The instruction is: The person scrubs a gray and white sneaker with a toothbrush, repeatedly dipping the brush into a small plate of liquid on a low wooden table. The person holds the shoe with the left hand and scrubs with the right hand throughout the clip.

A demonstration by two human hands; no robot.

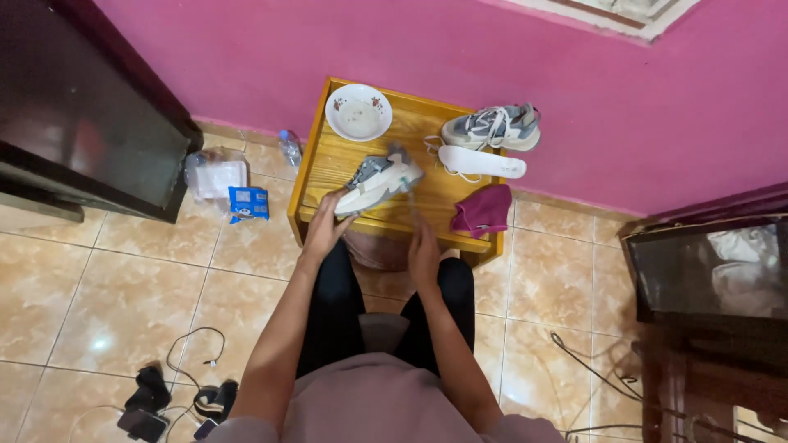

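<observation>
Head view, looking straight down at a seated person's lap and a small wooden table (328, 168) against a pink wall.

Containers: white bowl (359, 112) with small red flower marks on its rim, at the table's back left corner. Holds only a thin, dull residue; what the residue is, cannot tell. Clear plastic bag (215, 174) on the tiled floor left of the table, pale contents not identifiable. Small blue packet (249, 203) just beside it. A clear bottle (290, 148) lies between bag and table leg, partly hidden by the table edge.

Left hand (324, 228): fingers curled onto the toe end of a grey and cream sneaker (379, 179), which sits tilted near the table's middle front. Right hand (424, 250): at the table's front edge, fingers loosely bent; it seems to pinch something thin running up toward the sneaker, too faint to identify.

Also on the table: second sneaker (492, 127) at the back right corner, white insole (482, 162) in front of it, loose white lace (450, 168) beside the insole, maroon cloth (483, 210) at the front right.

Cut off or unclear: dark cabinet (82, 107) at left, dark furniture (706, 279) at right, both run out of frame. Cables and dark gadgets (152, 402) at lower left, kinds not readable.
</observation>
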